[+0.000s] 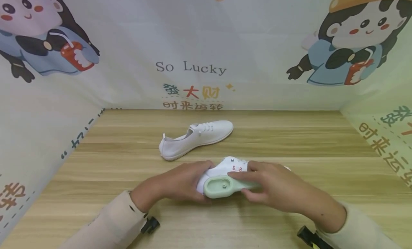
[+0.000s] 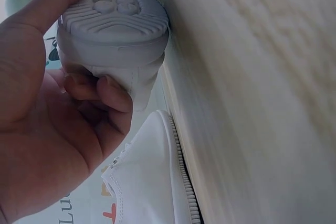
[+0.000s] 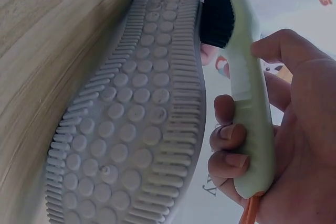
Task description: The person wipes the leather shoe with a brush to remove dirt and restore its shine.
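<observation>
My left hand (image 1: 181,181) grips a white shoe (image 1: 222,167) by its heel, with the thumb on the sole side and the fingers curled underneath in the left wrist view. The shoe is tipped on its side, and its studded grey sole (image 3: 131,95) faces the right wrist camera. Wrapped in my right hand (image 1: 276,186) is the handle of a pale green shoe brush (image 1: 222,186). Its black bristles (image 3: 218,20) lie against the shoe's side near the heel. An orange cord (image 3: 251,209) hangs from the handle's end.
A second white shoe (image 1: 206,136) lies on the wooden tabletop (image 1: 128,134) beyond the hands, toe to the right. Printed cloth walls (image 1: 257,63) with cartoon figures and lettering close off the back and both sides.
</observation>
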`<state>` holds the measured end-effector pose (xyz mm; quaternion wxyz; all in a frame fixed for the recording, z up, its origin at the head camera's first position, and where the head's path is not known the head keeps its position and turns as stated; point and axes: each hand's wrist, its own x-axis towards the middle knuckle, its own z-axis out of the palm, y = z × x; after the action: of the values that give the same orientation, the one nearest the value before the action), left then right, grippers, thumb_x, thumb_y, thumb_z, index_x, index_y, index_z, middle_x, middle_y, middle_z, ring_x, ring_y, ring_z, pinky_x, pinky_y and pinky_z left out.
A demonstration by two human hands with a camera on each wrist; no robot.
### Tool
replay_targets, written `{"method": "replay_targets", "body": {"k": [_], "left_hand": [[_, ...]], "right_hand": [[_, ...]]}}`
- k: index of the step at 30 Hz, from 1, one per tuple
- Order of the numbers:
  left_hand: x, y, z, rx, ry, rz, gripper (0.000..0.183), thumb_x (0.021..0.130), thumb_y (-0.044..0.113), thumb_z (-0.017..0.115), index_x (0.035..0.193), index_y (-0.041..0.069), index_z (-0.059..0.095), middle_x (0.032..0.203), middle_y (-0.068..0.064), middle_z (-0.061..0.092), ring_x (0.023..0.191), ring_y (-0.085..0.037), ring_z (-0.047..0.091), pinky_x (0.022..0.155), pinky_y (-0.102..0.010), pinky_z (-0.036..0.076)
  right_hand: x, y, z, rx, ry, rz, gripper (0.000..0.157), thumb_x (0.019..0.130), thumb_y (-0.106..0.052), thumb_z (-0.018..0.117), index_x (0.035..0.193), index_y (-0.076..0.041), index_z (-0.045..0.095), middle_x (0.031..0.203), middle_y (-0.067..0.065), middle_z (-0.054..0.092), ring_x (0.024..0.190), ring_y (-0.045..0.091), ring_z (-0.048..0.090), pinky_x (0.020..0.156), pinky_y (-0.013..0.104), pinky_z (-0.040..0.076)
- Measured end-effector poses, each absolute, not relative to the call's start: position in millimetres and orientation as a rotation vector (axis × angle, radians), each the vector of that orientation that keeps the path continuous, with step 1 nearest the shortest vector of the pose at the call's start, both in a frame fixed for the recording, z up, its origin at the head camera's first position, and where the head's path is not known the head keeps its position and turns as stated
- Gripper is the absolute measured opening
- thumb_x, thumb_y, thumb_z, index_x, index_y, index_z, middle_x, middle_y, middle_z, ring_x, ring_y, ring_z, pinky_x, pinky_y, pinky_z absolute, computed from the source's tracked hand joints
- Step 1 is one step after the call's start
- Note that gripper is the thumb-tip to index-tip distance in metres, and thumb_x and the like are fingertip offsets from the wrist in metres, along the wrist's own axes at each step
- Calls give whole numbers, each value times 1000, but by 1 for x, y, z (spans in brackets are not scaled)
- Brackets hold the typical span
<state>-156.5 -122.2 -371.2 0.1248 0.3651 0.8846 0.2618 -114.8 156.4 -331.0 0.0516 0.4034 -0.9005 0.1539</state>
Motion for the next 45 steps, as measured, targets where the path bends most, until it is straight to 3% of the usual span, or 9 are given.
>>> {"method": "replay_targets", "body": {"k": [12,34,36,40,43,45], "left_hand": [[-155,-122,-373,1046,2572,767,69,72,36,88,129,20,53,109,14,62,96,-5,59,86,-26,49],[-155,-122,-369,1034,2606,672,77,74,41,86,137,14,49,111,10,60,96,-6,57,86,-27,49],[-155,-122,-369,1029,2603,671,78,74,41,86,137,14,49,112,10,60,96,-6,57,87,-27,49],[-154,-123,-369,1024,2604,671,80,74,41,86,139,13,48,116,8,61,100,-7,58,91,-29,49],[-154,-123,-369,1022,2608,671,81,74,40,86,140,13,47,120,6,61,104,-8,58,95,-31,49],[-153,-123,-369,1023,2609,672,81,75,40,86,140,12,47,122,5,61,106,-9,58,97,-33,48]], "right_hand": [[-112,163,-335,1209,-2793,469,43,90,-27,71,132,-31,66,91,-7,58,70,2,44,60,19,41],[-113,198,-322,1088,-2844,462,39,89,-25,72,127,-27,69,81,-10,51,63,-2,38,53,18,37],[-113,202,-320,1048,-2865,453,40,88,-25,72,128,-29,69,82,-9,54,63,0,40,53,19,38],[-113,211,-316,948,-2909,407,41,89,-26,71,129,-33,68,102,6,69,79,14,63,62,31,50],[-113,216,-314,903,-2929,393,41,89,-27,71,130,-33,67,116,17,69,92,25,67,68,40,53],[-114,219,-313,894,-2939,401,41,90,-28,70,130,-34,67,116,18,68,92,26,67,70,43,54]]}}
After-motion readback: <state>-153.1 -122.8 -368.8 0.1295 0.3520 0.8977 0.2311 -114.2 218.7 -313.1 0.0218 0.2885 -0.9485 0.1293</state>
